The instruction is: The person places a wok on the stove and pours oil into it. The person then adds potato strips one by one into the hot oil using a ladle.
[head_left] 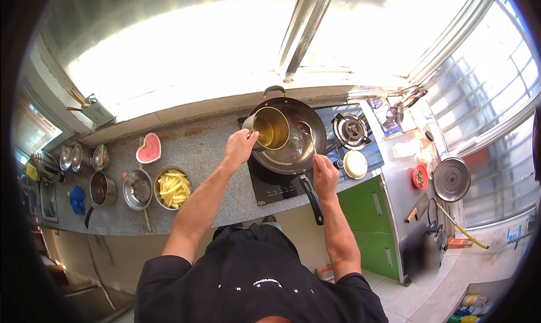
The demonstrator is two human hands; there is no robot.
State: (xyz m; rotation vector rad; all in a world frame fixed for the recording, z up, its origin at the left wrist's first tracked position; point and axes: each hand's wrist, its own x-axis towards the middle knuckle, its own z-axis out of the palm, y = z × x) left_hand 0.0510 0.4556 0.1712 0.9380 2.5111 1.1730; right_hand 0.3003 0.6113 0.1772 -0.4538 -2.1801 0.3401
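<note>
My left hand [241,148] is closed on the rim of a metal pot [279,118] that holds yellow oil-like liquid [273,134]. The pot is tilted over the dark two-handled wok [319,120], where clear liquid shows at the bottom. In my right hand [326,176] is the thin handle of a metal ladle [305,127], its bowl end inside the wok. Beneath the wok lies a black cooktop [269,192]. The wok's long handle [311,198] points toward me, left of my right wrist.
Left on the grey counter stand a bowl of cut potato strips [173,189], an empty steel bowl [137,189], a saucepan [102,188] and a heart-shaped pink dish [149,148]. Rightward are a gas burner [350,129], a round cream lid [355,165], a red bowl [420,177] and a cleaver [417,207].
</note>
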